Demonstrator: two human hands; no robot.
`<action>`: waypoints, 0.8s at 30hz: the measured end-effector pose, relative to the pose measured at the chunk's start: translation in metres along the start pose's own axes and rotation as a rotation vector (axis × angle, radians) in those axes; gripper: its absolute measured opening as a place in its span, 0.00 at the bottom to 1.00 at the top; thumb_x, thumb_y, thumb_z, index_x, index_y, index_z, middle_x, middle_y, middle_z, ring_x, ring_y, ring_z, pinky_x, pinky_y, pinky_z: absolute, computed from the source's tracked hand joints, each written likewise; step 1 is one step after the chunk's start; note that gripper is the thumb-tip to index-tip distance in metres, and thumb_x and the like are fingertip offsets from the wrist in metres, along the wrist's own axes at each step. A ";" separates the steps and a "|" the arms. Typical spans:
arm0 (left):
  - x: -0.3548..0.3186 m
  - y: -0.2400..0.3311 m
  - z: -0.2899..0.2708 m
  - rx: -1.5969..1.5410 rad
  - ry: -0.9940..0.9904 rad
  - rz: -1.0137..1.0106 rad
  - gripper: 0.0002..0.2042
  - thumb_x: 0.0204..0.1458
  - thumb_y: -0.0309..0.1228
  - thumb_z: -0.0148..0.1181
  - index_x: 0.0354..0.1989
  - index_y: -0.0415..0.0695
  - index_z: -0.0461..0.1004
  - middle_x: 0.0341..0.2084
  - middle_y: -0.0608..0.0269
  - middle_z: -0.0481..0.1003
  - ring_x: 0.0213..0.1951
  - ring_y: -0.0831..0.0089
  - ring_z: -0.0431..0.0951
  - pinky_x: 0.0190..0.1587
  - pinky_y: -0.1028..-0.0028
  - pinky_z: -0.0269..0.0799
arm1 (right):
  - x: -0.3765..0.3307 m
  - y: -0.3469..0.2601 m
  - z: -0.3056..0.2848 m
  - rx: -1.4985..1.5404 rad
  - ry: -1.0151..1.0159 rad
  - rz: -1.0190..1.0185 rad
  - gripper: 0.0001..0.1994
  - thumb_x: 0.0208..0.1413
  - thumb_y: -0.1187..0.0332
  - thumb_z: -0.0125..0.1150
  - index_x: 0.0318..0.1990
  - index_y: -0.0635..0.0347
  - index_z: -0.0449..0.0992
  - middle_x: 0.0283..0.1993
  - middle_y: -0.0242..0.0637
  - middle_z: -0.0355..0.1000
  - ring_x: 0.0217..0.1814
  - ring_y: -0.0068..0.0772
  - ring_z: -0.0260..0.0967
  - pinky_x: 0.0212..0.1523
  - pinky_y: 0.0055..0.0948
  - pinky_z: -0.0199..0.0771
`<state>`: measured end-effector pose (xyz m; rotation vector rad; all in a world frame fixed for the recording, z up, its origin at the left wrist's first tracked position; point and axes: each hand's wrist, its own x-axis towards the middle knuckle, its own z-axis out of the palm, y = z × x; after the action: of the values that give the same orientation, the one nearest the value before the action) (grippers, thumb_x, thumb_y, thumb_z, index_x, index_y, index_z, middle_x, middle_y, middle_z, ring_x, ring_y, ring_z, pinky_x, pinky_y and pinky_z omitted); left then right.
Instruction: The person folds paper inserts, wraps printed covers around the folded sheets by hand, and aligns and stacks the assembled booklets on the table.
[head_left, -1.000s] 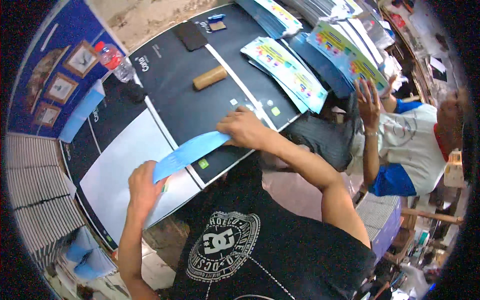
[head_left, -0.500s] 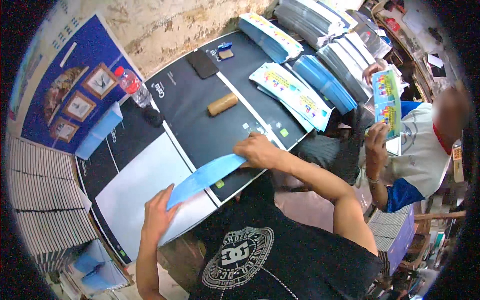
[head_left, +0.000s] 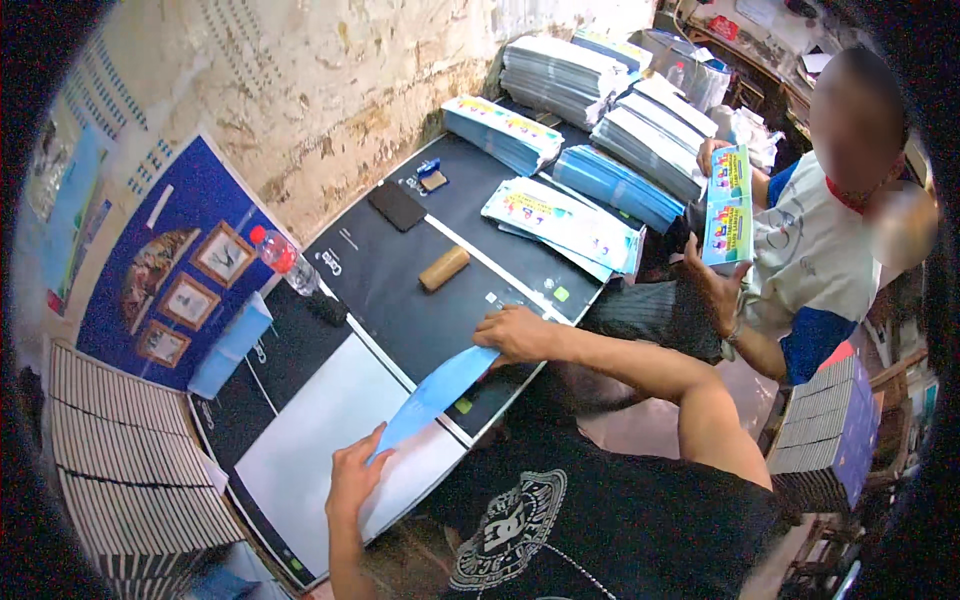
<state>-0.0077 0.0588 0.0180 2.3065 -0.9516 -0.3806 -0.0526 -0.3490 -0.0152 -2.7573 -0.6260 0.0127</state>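
Between my two hands a light blue paper strip (head_left: 437, 398), maybe a thin stack, is held bowed on its edge. My left hand (head_left: 355, 475) pinches its near left end, and my right hand (head_left: 515, 334) grips the far right end. Beneath it a large white sheet (head_left: 310, 430) lies on the black tabletop (head_left: 375, 270). Beyond my right hand, a brown wooden block (head_left: 443, 270) rests on the black surface, apart from the strip.
Printed and blue paper stacks (head_left: 570, 225) crowd the far right. A black pad (head_left: 397, 209) and a plastic bottle (head_left: 284, 258) stand toward the wall. Bound stacks (head_left: 130, 460) rise at left. On the right, a co-worker (head_left: 800, 240) holds printed sheets (head_left: 728, 210).
My view has shifted, so the table sits lower and further right. Both my hands still hold the blue strip. The co-worker's printed sheets have tilted slightly.
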 end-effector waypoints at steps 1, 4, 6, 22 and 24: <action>0.001 0.001 0.000 0.008 -0.011 -0.011 0.25 0.49 0.30 0.72 0.58 0.41 0.76 0.48 0.44 0.80 0.49 0.52 0.82 0.52 0.61 0.77 | 0.002 0.001 -0.001 -0.034 -0.045 0.006 0.23 0.49 0.49 0.69 0.46 0.53 0.74 0.46 0.35 0.73 0.56 0.44 0.70 0.51 0.50 0.73; 0.000 -0.002 -0.004 -0.003 0.047 0.091 0.28 0.45 0.29 0.75 0.58 0.41 0.76 0.51 0.44 0.78 0.50 0.53 0.82 0.52 0.64 0.77 | -0.006 -0.005 -0.006 -0.050 0.110 -0.001 0.32 0.44 0.43 0.72 0.50 0.53 0.72 0.50 0.39 0.71 0.58 0.45 0.68 0.52 0.51 0.72; -0.002 -0.013 -0.001 -0.108 0.079 0.046 0.28 0.41 0.28 0.77 0.55 0.39 0.78 0.45 0.49 0.81 0.44 0.57 0.83 0.51 0.67 0.77 | -0.009 -0.013 -0.009 -0.072 0.122 0.050 0.36 0.41 0.41 0.73 0.53 0.53 0.71 0.53 0.42 0.69 0.59 0.48 0.66 0.53 0.51 0.71; 0.001 -0.069 0.118 -0.752 0.798 -0.186 0.36 0.33 0.18 0.79 0.57 0.30 0.71 0.48 0.48 0.76 0.51 0.55 0.77 0.57 0.59 0.73 | -0.027 0.002 0.037 0.690 0.442 0.237 0.62 0.38 0.47 0.81 0.75 0.65 0.44 0.71 0.60 0.56 0.73 0.53 0.57 0.73 0.42 0.57; 0.006 -0.057 0.102 -0.749 0.728 -0.311 0.41 0.35 0.18 0.78 0.63 0.30 0.65 0.54 0.44 0.72 0.56 0.54 0.73 0.62 0.56 0.68 | -0.020 0.005 0.031 0.710 0.359 0.365 0.54 0.37 0.49 0.81 0.68 0.68 0.58 0.61 0.58 0.69 0.66 0.52 0.67 0.65 0.43 0.68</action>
<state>-0.0209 0.0432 -0.0975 1.6636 -0.0494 0.0133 -0.0712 -0.3524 -0.0469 -2.0657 0.0022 -0.1456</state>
